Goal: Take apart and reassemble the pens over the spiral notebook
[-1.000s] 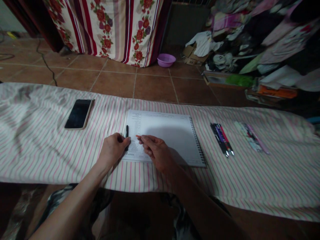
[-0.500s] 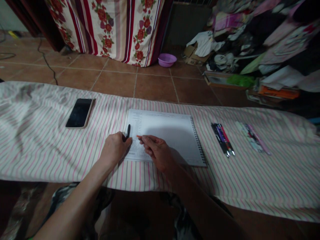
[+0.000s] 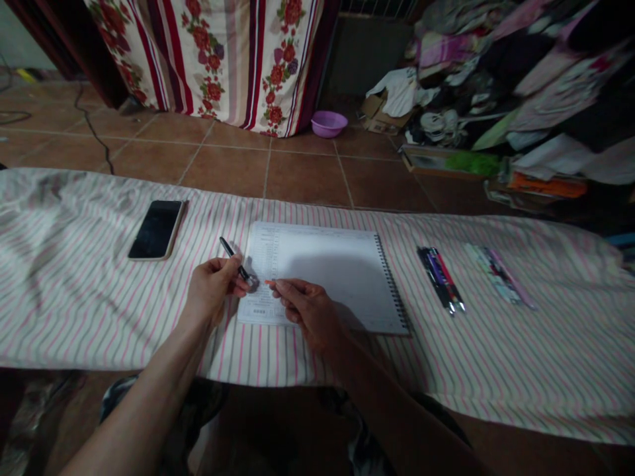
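Between the thumb and fingers of my left hand (image 3: pixel 208 287) is a black pen (image 3: pixel 227 247), slanting down to the right. Its lower end, near the notebook's left edge, looks pale and blurred. My right hand (image 3: pixel 315 311) is closed in a pinch on a small orange-tipped piece (image 3: pixel 269 282), mostly hidden by the fingers. That hand is over the spiral notebook (image 3: pixel 332 261), which lies open at a pale page with a printed strip along its left side. A small gap separates the orange tip from the pen's lower end.
A phone (image 3: pixel 157 230) lies on the striped cloth (image 3: pixel 89 291) at left. Several pens (image 3: pixel 441 279) lie right of the notebook, with more pens (image 3: pixel 501 274) farther right. Beyond are a purple basin (image 3: pixel 329 124), a floral curtain (image 3: pixel 233 59) and piled clothes (image 3: pixel 546 86).
My left hand has shifted left and turned the black pen from nearly upright to slanting, its lower end now toward my right hand. The right hand keeps its pinch, slightly farther left.
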